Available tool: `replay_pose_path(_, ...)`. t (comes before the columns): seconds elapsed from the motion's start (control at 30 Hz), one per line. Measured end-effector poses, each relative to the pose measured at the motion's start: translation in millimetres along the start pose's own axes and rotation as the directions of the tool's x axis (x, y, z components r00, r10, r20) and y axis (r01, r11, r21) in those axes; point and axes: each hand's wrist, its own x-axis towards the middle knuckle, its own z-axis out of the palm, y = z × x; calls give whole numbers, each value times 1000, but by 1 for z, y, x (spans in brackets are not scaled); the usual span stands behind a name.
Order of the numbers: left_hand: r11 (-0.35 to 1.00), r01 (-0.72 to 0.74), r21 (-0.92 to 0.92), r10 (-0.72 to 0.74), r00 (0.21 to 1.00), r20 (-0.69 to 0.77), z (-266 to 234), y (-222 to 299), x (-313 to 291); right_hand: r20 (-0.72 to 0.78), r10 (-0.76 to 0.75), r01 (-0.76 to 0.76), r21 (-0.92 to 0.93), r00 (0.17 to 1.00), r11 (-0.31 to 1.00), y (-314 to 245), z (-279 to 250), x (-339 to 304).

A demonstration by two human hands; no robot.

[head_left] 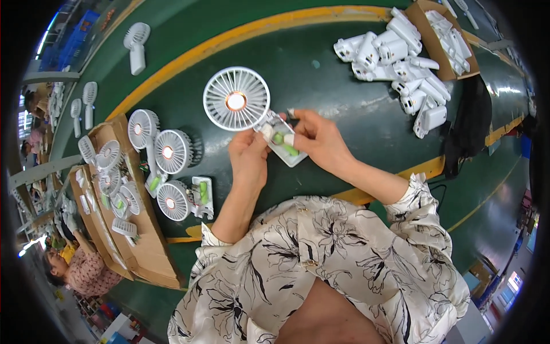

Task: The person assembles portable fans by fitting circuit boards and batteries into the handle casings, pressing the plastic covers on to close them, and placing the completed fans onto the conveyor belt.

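Note:
Between both hands is a white handheld fan (pixel 236 98) with a round slatted grille and a copper-coloured centre. Its handle (pixel 294 159) lies opened toward me, showing a green battery (pixel 290 148) inside. My left hand (pixel 250 156) pinches the handle just below the fan head, with pale covers on the fingertips. My right hand (pixel 322 142) grips the handle's other side, its thumb pressed by the battery. Whatever lies under the thumbs is hidden. Left of my left forearm sit more fans, one (pixel 173 200) with its handle open and green battery showing.
A cardboard tray (pixel 152 252) of fans stands at the left. White handle shells (pixel 392 49) are heaped at the far right, beside a cardboard box (pixel 474 64) of white parts. A black cloth (pixel 472 123) hangs over the right edge. At lower left, a person (pixel 86 269) sits nearby.

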Motion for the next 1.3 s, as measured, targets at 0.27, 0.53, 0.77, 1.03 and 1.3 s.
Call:
replay_pose_path(0.27,998,-30,-48,31,999,24,-2,12,-1,27,-363,364,-82,931,928,-9,-1,-8)
replay_pose_path(0.53,1000,-25,16,25,1000,7,-6,12,0,-5,-462,461,-52,887,886,-10,3,-4)
replay_pose_path(0.77,1000,-8,10,9,999,-46,2,15,-2,-11,-594,574,-242,805,782,-6,2,-9)
replay_pose_path(1.03,970,184,157,-185,983,-5,-6,12,-3,727,-583,892,-451,363,-7,-9,-25,2)
replay_pose_path(1.3,955,283,88,-286,958,32,4,-3,5,555,-285,511,-308,782,802,-48,-64,-8)
